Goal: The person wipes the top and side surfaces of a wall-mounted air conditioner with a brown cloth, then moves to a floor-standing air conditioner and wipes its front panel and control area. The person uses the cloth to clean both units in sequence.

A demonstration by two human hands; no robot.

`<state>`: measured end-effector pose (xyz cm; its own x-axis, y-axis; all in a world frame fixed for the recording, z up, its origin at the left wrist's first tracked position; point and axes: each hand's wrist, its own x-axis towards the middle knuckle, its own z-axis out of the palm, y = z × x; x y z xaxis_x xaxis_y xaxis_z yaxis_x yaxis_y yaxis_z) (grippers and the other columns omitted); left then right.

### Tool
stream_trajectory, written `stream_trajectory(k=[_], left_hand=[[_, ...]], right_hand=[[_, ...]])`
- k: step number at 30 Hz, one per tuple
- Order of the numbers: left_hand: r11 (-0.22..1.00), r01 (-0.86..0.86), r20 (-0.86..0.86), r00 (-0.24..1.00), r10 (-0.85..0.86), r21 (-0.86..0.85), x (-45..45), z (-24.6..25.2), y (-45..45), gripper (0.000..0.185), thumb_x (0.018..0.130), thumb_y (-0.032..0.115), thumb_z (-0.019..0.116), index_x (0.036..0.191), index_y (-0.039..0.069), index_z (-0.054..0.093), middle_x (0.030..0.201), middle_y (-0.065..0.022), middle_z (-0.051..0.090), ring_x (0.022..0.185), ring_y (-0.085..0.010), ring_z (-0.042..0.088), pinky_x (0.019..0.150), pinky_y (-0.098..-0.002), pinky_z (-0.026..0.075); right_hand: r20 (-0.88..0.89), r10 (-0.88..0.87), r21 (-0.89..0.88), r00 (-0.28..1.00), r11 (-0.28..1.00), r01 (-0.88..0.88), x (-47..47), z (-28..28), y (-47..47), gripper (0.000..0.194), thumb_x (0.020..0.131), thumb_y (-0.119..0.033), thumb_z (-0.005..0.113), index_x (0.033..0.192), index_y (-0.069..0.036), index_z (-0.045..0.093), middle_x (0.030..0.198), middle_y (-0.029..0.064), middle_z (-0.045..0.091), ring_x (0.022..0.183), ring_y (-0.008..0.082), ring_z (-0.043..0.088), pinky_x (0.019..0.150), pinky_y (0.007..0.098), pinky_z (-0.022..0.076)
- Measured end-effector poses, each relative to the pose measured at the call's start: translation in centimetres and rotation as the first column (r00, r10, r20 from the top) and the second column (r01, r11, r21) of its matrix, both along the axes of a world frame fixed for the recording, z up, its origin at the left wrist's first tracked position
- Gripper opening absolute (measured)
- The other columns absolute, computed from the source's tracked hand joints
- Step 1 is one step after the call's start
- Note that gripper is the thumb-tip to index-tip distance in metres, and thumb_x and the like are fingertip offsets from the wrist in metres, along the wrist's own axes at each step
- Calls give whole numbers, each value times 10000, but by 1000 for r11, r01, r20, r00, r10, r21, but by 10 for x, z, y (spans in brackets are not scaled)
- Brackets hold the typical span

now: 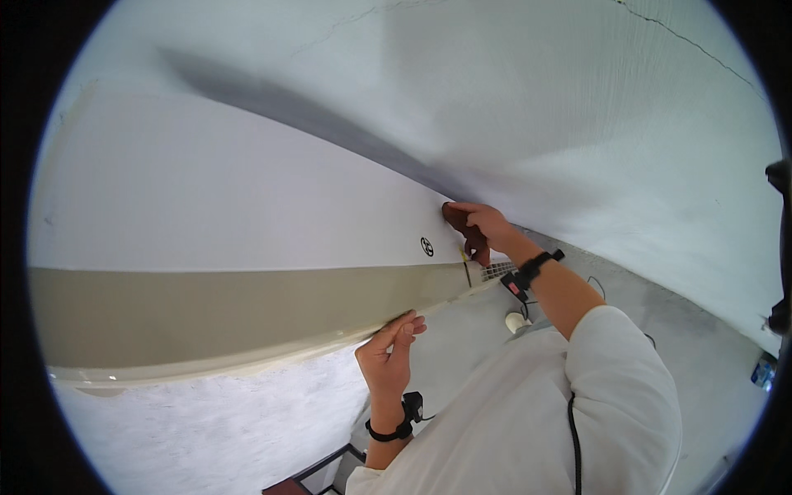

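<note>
Before me is a long white panel of an appliance, with a beige side along it. It looks like an air conditioner, and a round black emblem marks the white face. My right hand holds a dark reddish-brown cloth against the white panel, close to its edge by the wall. My left hand has its fingers at the outer edge of the beige side. Whether those fingers grip that edge or only rest on it is unclear.
A grille shows at the appliance's end, below the cloth. The pale wall carries a crack. On the grey floor run thin cables, and a blue item stands far right. A dark-framed piece of furniture is at the bottom.
</note>
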<state>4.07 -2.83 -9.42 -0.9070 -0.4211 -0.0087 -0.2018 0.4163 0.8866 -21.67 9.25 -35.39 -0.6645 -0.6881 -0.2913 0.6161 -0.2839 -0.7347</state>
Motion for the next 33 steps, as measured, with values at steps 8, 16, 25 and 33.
stream_trajectory(k=[8, 16, 25, 33], left_hand=[[954, 298, 121, 947, -299, 24, -12, -32, 21, 396, 1063, 142, 700, 1423, -14, 647, 1223, -161, 792, 1056, -240, 790, 824, -311, 607], [882, 437, -9, 897, -442, 175, -31, -77, 44, 198, 1065, 124, 677, 1192, -3, 594, 1109, -105, 749, 1007, -167, 723, 823, -312, 574], [705, 514, -217, 854, -472, 489, -22, -76, 49, 95, 1074, 36, 607, 1147, 69, 557, 1064, -29, 645, 954, -90, 588, 838, -250, 490], [432, 283, -160, 941, -299, 856, -18, -35, 36, 206, 1067, 2, 542, 1252, 91, 550, 1169, -101, 669, 1078, -202, 670, 901, -347, 576]], right_hand=[[143, 87, -465, 986, 885, -11, 81, 113, 95, 796, 876, -73, 489, 1667, -82, 402, 1500, 211, 558, 1171, 369, 626, 875, 520, 610], [-201, -199, -262, 959, 955, 143, 155, 171, 112, 754, 1019, 56, 519, 1718, -111, 294, 1693, 173, 406, 1466, 280, 486, 1161, 442, 454], [-90, -234, -88, 968, 970, 227, 190, 168, 147, 694, 1021, -23, 638, 1671, -91, 404, 1529, 178, 586, 1393, 260, 549, 1155, 425, 462], [37, -181, 105, 983, 979, 177, 192, 149, 189, 717, 1012, -241, 743, 1630, -24, 451, 1371, 135, 678, 1271, 246, 628, 1115, 387, 481]])
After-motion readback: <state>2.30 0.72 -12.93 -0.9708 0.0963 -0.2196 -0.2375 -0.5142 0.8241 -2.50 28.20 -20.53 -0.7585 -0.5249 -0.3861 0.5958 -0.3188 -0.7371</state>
